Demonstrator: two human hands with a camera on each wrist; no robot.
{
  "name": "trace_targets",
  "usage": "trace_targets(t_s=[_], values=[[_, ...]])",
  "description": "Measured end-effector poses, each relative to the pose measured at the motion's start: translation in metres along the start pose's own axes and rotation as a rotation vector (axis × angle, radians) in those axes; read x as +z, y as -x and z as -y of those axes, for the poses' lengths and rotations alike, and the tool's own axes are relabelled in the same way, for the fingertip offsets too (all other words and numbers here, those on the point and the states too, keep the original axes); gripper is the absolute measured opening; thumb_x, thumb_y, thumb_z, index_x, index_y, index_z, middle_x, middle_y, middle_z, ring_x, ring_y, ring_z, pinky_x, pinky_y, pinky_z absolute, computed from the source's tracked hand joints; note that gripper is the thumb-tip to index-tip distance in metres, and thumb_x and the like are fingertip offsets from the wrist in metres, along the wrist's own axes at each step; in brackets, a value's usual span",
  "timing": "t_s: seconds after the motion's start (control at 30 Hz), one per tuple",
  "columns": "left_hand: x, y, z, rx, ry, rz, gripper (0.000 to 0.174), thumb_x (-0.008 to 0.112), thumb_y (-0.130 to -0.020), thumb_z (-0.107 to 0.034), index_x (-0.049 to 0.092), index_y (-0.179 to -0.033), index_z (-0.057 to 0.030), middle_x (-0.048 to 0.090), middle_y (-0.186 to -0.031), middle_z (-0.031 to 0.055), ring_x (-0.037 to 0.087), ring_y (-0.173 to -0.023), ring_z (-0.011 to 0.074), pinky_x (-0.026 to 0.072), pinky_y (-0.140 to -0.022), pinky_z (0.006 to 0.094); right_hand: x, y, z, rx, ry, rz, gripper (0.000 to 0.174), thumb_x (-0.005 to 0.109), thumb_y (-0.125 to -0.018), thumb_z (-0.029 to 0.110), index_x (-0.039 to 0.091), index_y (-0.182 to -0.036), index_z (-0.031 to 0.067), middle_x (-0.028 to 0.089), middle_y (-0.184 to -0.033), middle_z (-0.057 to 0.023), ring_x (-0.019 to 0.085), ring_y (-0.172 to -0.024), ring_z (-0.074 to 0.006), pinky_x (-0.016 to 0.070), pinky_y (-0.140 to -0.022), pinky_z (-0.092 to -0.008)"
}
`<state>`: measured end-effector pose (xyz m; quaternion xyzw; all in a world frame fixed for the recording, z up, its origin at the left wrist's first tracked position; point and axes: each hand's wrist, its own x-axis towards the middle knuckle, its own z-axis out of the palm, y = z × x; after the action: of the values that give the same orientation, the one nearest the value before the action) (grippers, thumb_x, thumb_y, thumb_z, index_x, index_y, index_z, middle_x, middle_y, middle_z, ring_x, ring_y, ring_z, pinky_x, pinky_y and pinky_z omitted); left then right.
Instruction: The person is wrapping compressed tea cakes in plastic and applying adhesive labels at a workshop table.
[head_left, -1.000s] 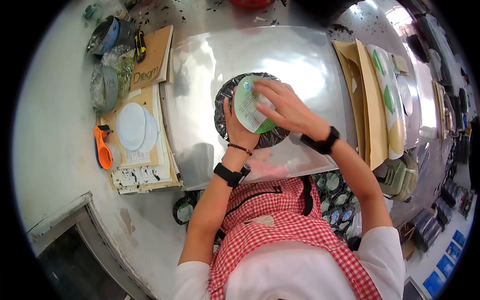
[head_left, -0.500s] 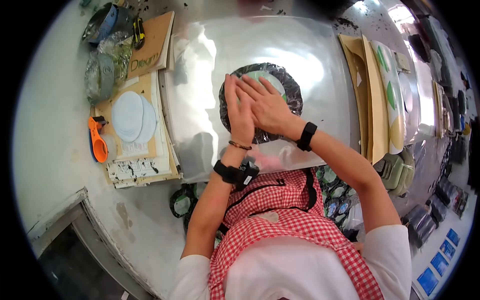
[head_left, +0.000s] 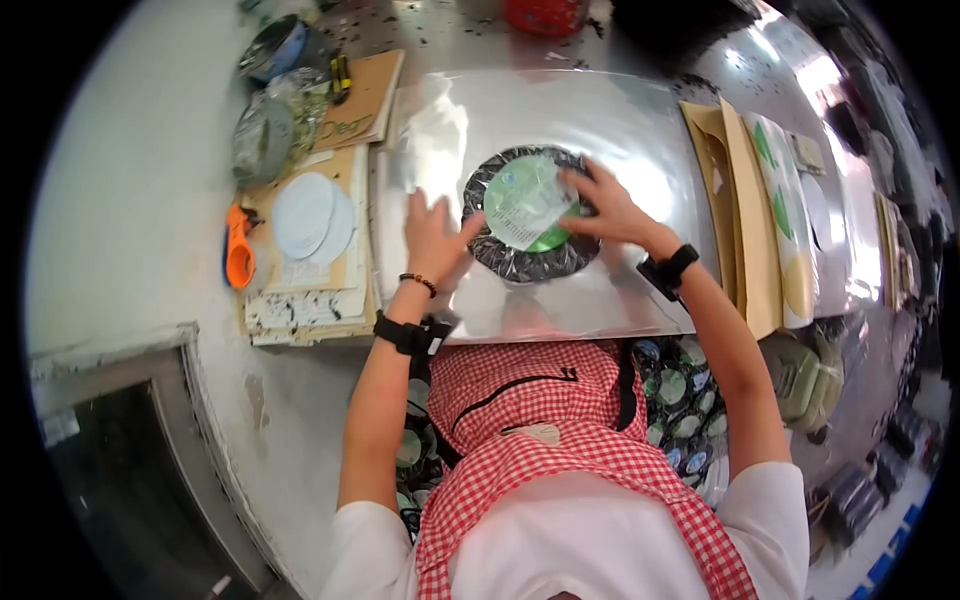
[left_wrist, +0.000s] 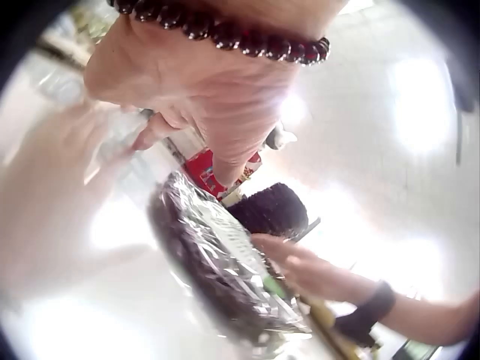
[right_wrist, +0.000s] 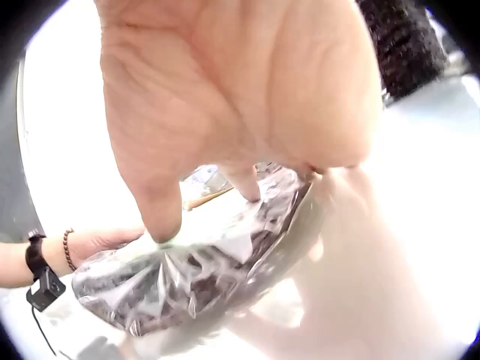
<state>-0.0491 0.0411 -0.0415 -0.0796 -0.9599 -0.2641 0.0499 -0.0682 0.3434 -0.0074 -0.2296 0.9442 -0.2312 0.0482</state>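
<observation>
A round dark package (head_left: 493, 254) in crinkled clear plastic lies on the shiny metal sheet; its contents look dark and flaky. Stuck flat on its top is a round green-and-white label (head_left: 520, 205) with small print. My left hand (head_left: 437, 240) is off its left side, fingers spread, thumb pointing at the rim. From the right, my right hand (head_left: 615, 208) reaches over the package with spread fingers, the tips at the label's right edge. In the right wrist view, the right thumb and a finger of that hand (right_wrist: 240, 97) come down onto the wrapped top (right_wrist: 210, 251).
Left of the sheet (head_left: 430, 310) lie white paper discs (head_left: 302, 215) on stacked papers, an orange-handled tool (head_left: 239, 250), a yellow-black cutter (head_left: 340, 78) and a bowl (head_left: 272, 50). Brown folders (head_left: 735, 210) stand at the right. A red container (head_left: 545, 14) is at the back.
The label, earlier tilted over the left hand, now lies flat on the package. Half a second ago both hands lay together on it; since then they have parted, the left going outward.
</observation>
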Motion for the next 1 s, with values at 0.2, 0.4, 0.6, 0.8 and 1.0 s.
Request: trace_targets(t_s=[0.2,0.4,0.6,0.8,1.0], values=[[-0.075,0.073,0.048,-0.352,0.817,-0.048,0.058,0.074,-0.081,-0.017,0.048,-0.129,0.0036,0.06,-0.119,0.0118,0.056,-0.106,0.0167,0.0455,-0.092,0.0316,0.016,-0.005,0.058,-0.141,-0.23,0.063,0.062,0.068,-0.084,0.032,0.046,-0.138,0.0129,0.031,-0.146,-0.0287,0.032,-0.134,-0.0447,0.0315,-0.109,-0.0467],[-0.262,0.293,0.155,-0.845,0.366,0.441,0.026,0.07,-0.082,-0.007,0.066,-0.106,0.0012,0.068,-0.094,0.0027,0.06,-0.083,0.0107,0.0516,-0.073,0.029,-0.005,0.036,0.044,-0.145,-0.168,0.112,0.053,0.071,-0.079,0.017,0.053,-0.127,0.0055,0.046,-0.137,-0.0239,0.047,-0.123,-0.0395,0.0414,-0.101,-0.0441],[-0.245,0.259,0.135,-0.516,0.104,0.894,0.019,0.073,-0.08,-0.02,0.073,-0.096,-0.01,0.072,-0.087,0.0089,0.068,-0.077,0.0235,0.0516,-0.074,0.0315,-0.008,0.044,0.052,-0.147,-0.187,0.142,0.047,0.071,-0.078,0.014,0.055,-0.122,0.0026,0.046,-0.137,-0.0226,0.045,-0.124,-0.0391,0.0401,-0.103,-0.0438],[-0.138,0.012,0.148,0.003,-0.016,-0.261,0.014,0.07,-0.078,-0.018,0.069,-0.082,-0.0047,0.067,-0.092,0.0139,0.062,-0.086,0.0311,0.0484,-0.075,0.037,-0.033,0.064,0.036,-0.14,-0.25,0.273,0.043,0.068,-0.084,0.018,0.056,-0.122,0.0022,0.046,-0.139,-0.0202,0.044,-0.128,-0.0366,0.0386,-0.105,-0.0425],[-0.094,-0.014,0.185,-0.286,0.127,-0.325,0.029,0.077,-0.072,-0.006,0.066,-0.099,-0.0028,0.056,-0.099,0.0089,0.059,-0.092,0.0239,0.0494,-0.082,0.0332,-0.147,0.049,-0.044,0.145,-0.062,-0.195,0.037,0.066,-0.087,0.017,0.057,-0.121,0.0052,0.054,-0.13,-0.0153,0.05,-0.121,-0.0337,0.0425,-0.1,-0.0409]])
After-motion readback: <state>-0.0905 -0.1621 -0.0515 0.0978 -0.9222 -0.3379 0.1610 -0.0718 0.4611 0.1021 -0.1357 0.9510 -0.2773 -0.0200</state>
